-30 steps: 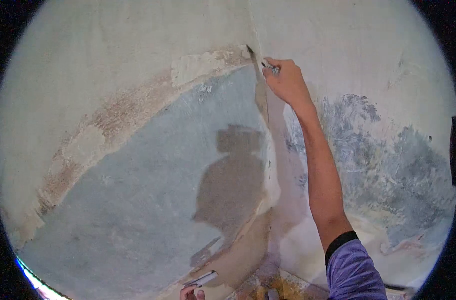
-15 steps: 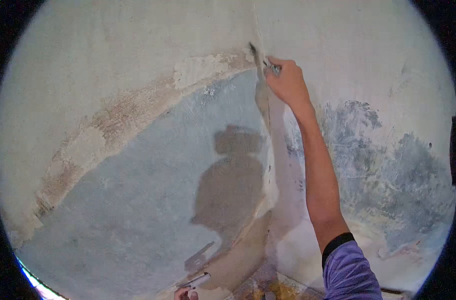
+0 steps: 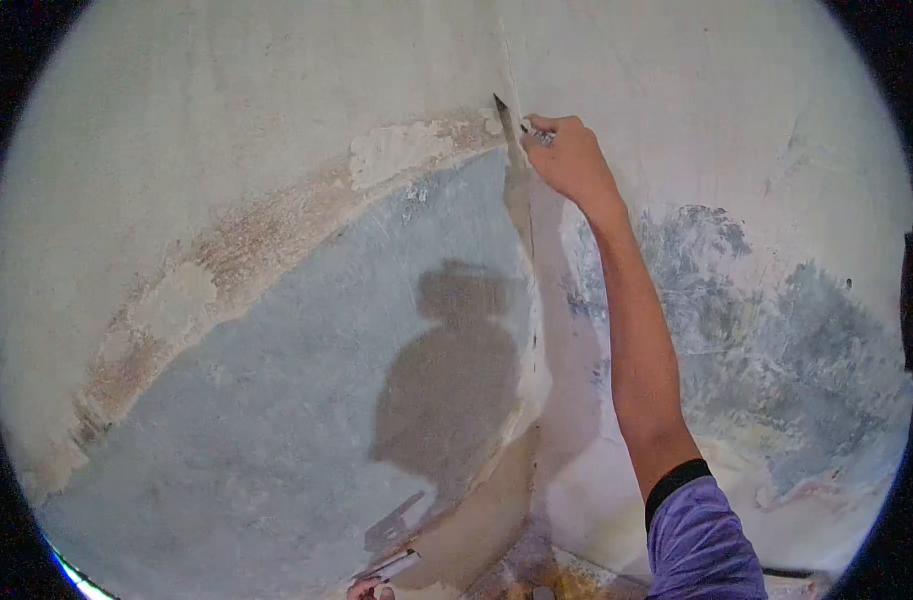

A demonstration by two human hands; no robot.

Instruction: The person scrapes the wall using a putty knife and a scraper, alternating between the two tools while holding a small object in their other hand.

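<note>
My right hand is raised at the inner corner of two walls, its fingers closed round a small putty knife. The knife's blade is hard to make out against the wall. A dark pointed shape, blade or shadow, shows just left of the hand. At the bottom edge, my left hand is partly in view, gripping a wider putty knife with a flat, pale blade. That blade is close to the lower left wall, and its shadow falls above it.
The left wall has a grey-blue area bordered by a rough brown band with pale filler patches. Mottled grey paint marks the right wall. My head and body cast a shadow beside the corner.
The view has tilted slightly, so the wall sits a little lower in the picture. My right hand stays at the corner, a touch higher against the wall. Both hands keep their grip.
</note>
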